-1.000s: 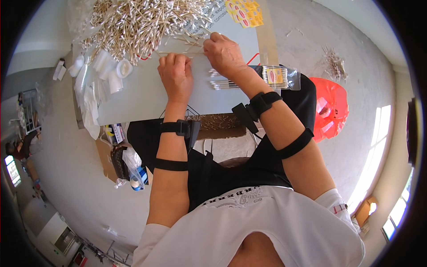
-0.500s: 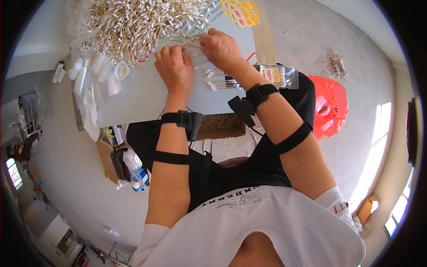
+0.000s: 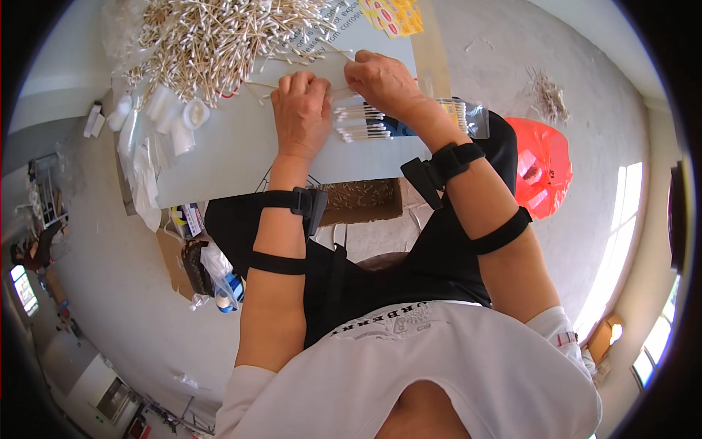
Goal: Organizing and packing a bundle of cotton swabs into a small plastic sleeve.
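A big heap of cotton swabs [image 3: 227, 44] with white tips lies at the far left of the table [image 3: 234, 161]. My left hand [image 3: 301, 113] rests just in front of the loose swabs at the heap's edge, fingers curled; what they hold is hidden. To its right, my right hand [image 3: 384, 82] pinches a cotton swab [image 3: 342, 54] at its fingertips. Thin pale sticks show between the two hands, too blurred to sort out. Below my right hand, two small rows of cotton swabs [image 3: 364, 132] lie on a dark strip, beside a clear packet [image 3: 476, 121] partly covered by my forearm.
Yellow printed cards [image 3: 393, 16] lie at the table's far right. White rolls and plastic bags [image 3: 183, 135] sit along the left edge. A cardboard box [image 3: 362, 201] with swabs is below the table's near edge. A red bag [image 3: 542, 172] and a swab pile [image 3: 547, 99] are on the floor.
Both hands have shifted right across the table, the left hand leaving the spot near the heap. My right forearm covers more of the clear packet.
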Demonstrator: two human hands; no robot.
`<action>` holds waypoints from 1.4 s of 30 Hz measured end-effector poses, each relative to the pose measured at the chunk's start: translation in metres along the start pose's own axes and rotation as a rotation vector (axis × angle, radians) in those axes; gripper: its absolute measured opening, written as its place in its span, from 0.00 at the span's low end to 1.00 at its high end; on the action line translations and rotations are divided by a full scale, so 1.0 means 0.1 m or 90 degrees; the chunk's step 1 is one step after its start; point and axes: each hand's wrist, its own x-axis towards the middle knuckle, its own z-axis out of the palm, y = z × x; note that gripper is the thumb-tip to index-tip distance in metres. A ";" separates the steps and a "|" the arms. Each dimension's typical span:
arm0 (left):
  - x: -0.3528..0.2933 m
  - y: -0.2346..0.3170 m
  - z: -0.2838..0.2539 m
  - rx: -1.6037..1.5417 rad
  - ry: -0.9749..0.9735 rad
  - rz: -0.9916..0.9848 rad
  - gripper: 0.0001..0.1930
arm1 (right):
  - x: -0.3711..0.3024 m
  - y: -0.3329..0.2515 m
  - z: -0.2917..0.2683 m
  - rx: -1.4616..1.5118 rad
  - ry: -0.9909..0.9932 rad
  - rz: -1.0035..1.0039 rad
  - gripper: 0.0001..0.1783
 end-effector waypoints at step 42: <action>-0.53 0.57 0.00 0.033 -0.243 -0.023 0.41 | -1.02 -0.19 -0.09 -0.056 0.067 -0.036 0.24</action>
